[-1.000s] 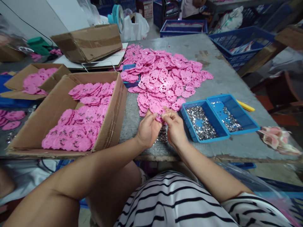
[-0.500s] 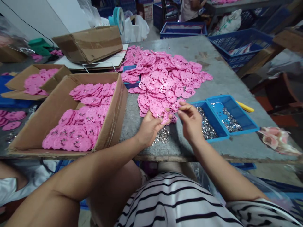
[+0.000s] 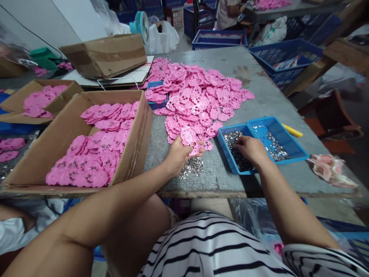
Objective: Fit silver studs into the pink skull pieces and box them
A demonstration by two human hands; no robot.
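Note:
My left hand [image 3: 177, 156] holds a pink plastic piece [image 3: 188, 137] with round holes, just above the near edge of a big pile of pink pieces [image 3: 198, 96] on the grey table [image 3: 259, 80]. My right hand [image 3: 250, 150] rests inside the left compartment of a blue tray [image 3: 300, 152], fingers down in the small silver metal parts [image 3: 236, 138]. Whether it grips any of them is hidden by the fingers. A small heap of silver parts [image 3: 191, 167] lies on the table under my left hand.
A large cardboard box [image 3: 141, 138] with stacked pink pieces stands at the left. A smaller box [image 3: 17, 100] of pink pieces lies further left, a closed box [image 3: 106, 54] behind. Blue crates [image 3: 285, 54] stand at the back right. A yellow tool [image 3: 292, 130] lies beside the tray.
My right hand left the pink piece and moved right into the blue tray's silver parts. My left hand kept the pink piece and shifted slightly.

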